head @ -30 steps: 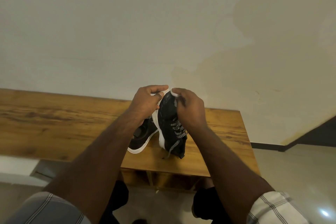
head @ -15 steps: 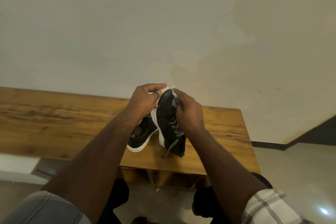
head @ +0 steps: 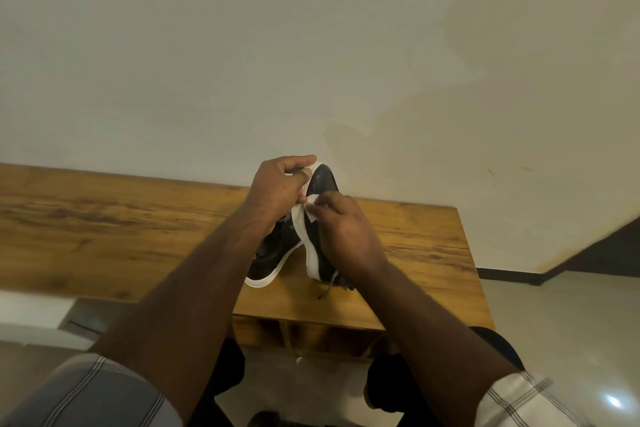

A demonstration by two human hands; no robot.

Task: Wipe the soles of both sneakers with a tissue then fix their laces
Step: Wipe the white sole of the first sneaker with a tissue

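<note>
White rubber edging runs round the sole of the held sneaker (head: pixel 313 236), which stands tilted on its heel on the wooden tabletop (head: pixel 104 225), toe raised toward the wall (head: pixel 311 45). The left hand (head: pixel 277 187) grips the toe end, fingers curled over the sole rim and thumb across the near side. The right hand (head: pixel 341 229) pinches a small folded tissue (head: pixel 311 206) and presses it against the white edging partway down the shoe. The two hands sit close together, each clamped on its own item.

The second sneaker (head: pixel 273 260) lies flat on the tabletop just beside and behind the first, partly hidden by the left forearm. A loose lace (head: pixel 329 282) trails from the held shoe onto the wood.

Judged step: wiping the first sole; laces not yet fixed.

Procedure for a clean wipe:
- Keep the left-hand grip firm so the shoe does not pivot on its heel.
- Draw the tissue along the edging in one direction, from toe toward heel.
- Refold the tissue to a clean face when soiled.
- Maintain steady pressure; thin tissue is likely to tear on rough tread.
- Keep the trailing lace clear of the wiped area.
</note>
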